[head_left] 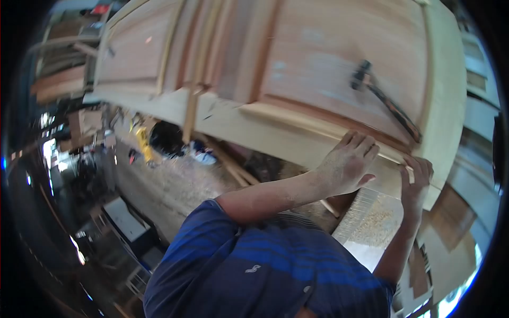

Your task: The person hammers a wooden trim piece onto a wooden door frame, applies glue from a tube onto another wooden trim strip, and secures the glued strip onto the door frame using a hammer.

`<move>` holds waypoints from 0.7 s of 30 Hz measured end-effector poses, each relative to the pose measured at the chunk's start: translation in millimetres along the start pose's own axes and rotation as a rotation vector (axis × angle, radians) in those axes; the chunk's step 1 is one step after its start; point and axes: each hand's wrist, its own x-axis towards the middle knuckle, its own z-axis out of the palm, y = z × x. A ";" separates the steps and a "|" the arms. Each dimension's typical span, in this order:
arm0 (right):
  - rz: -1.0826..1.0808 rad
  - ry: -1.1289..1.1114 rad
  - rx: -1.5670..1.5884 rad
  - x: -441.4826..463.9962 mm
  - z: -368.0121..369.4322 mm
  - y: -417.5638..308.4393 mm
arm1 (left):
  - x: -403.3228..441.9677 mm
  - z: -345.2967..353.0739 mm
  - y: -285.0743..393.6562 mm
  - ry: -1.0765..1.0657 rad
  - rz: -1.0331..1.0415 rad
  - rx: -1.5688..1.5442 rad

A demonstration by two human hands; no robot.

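A thin, pale wooden strip (297,123) runs along the near inside edge of a framed wooden panel (323,63). My left hand (347,164) has its fingers bent over this strip, the thumb pointing out to the right. At the strip's right end, near the frame corner, my right hand (416,177) curls its fingers onto the wood. What lies under the fingertips is partly hidden. A hammer (392,108) with a dark head and a black and orange handle rests on the panel, just beyond both hands.
A second framed panel (138,47) is to the left, with a narrow wooden stick (191,114) crossing the frame edge. Below are a yellow tool (142,140), a black rounded object (167,139) and sawdust (379,222). Boards (450,222) stand at right.
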 end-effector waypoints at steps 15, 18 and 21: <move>-0.083 0.293 -0.163 75.2 64.9 -35.8 | -233.6 -191.4 -184.3 0.534 -0.516 0.277; 0.067 0.314 -0.194 94.5 66.9 -63.7 | -230.8 -189.9 -210.5 0.415 -0.450 0.291; 0.283 0.118 -0.545 106.7 71.9 -73.9 | -226.4 -185.2 -221.0 0.414 -0.334 0.322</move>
